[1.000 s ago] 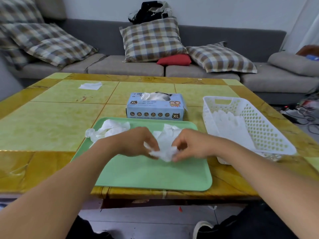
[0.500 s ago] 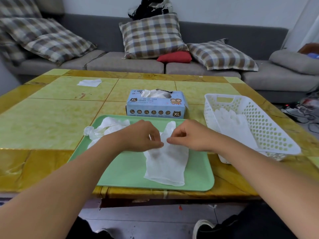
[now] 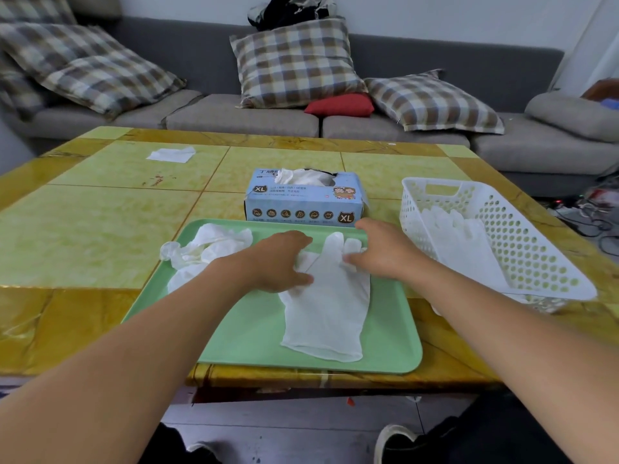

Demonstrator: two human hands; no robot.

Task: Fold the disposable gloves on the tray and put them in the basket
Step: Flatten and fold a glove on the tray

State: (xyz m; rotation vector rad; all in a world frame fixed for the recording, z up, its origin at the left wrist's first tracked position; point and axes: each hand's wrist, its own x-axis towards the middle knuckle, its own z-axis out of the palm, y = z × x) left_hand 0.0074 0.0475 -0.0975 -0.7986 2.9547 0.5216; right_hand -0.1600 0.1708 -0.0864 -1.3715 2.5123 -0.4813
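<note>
White glove (image 3: 326, 306) flat on the green tray (image 3: 234, 333), long axis near-to-far, fingers pointing toward the glove box (image 3: 304, 202) (cuff nearest the person). Left hand (image 3: 279, 262) and right hand (image 3: 382, 252) press its finger end, fingers spread flat. Crumpled gloves (image 3: 204, 252) at tray's left. White basket (image 3: 522, 242) just right, apart from tray.

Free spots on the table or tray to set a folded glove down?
Bare: tray near-left corner beside the flat glove; table left of the tray, short of the tissue. Crowded: tray's far edge, with crumpled gloves, both hands and the glove box.
</note>
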